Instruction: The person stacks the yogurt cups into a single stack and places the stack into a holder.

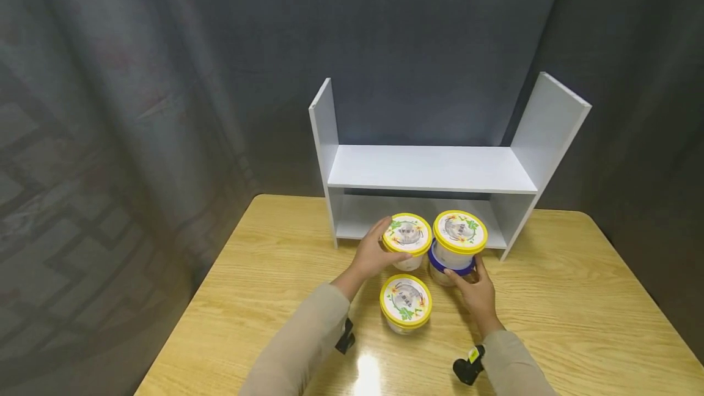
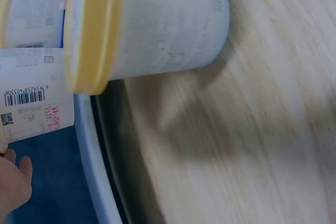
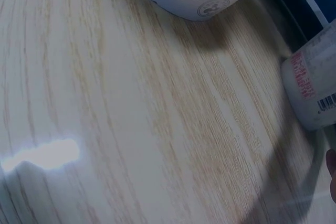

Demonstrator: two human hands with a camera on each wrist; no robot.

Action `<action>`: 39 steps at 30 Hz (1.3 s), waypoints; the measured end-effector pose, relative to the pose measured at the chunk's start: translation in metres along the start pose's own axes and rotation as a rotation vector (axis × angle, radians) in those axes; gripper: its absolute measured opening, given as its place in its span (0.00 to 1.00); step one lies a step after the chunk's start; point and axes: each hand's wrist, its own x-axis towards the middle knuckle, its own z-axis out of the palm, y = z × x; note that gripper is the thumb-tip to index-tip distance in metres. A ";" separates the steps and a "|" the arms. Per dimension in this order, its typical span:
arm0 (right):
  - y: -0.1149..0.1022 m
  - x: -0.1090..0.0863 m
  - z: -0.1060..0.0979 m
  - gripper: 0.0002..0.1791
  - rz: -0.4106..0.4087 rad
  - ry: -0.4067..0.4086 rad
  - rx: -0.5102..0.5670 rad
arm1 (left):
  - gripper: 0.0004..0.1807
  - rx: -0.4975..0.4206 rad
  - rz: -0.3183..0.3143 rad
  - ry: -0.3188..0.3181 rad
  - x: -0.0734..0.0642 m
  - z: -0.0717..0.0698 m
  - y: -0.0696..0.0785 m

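My left hand [image 1: 374, 253] grips a white tub with a yellow lid [image 1: 407, 234], thumb in front and fingers at its far left side. To its right, my right hand [image 1: 477, 294] holds a blue-lidded tub [image 1: 442, 277] low around its sides. On top of that one sits a second yellow-lidded tub [image 1: 461, 231]. Nearer to me stands a third yellow-lidded tub [image 1: 406, 301], which neither hand touches. The left wrist view shows this near tub [image 2: 163, 30] large, beside a barcoded tub [image 2: 37, 95] at my left fingers [image 2: 13, 184].
A white two-level shelf [image 1: 431, 167] with tall side panels stands at the back of the wooden table [image 1: 275, 261], just behind the tubs. Dark grey curtains [image 1: 264, 78] hang behind and at both sides. Black wrist cameras [image 1: 469, 366] sit under the sleeves.
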 end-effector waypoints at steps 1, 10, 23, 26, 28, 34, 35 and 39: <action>0.000 0.000 0.000 0.50 0.000 -0.002 0.002 | 0.51 0.000 0.003 0.000 -0.001 -0.001 0.002; 0.003 0.001 0.000 0.50 -0.008 -0.003 -0.005 | 0.51 -0.063 0.047 0.023 -0.002 -0.008 0.020; 0.001 0.002 0.000 0.49 0.006 0.006 0.010 | 0.48 -0.128 0.152 0.040 -0.002 -0.015 0.049; 0.002 0.002 0.001 0.49 0.008 0.004 0.010 | 0.48 -0.137 0.166 0.031 -0.003 -0.016 0.055; 0.002 0.001 0.001 0.50 0.007 0.002 0.016 | 0.48 -0.138 0.172 0.029 -0.003 -0.017 0.058; 0.002 -0.001 0.001 0.50 0.000 0.001 0.013 | 0.47 -0.152 0.188 0.038 -0.001 -0.019 0.065; 0.002 -0.001 0.001 0.50 -0.001 0.003 0.009 | 0.47 -0.153 0.190 0.037 -0.001 -0.019 0.067; 0.000 -0.001 0.000 0.50 0.005 0.006 0.011 | 0.48 -0.153 0.189 0.022 0.003 -0.016 0.075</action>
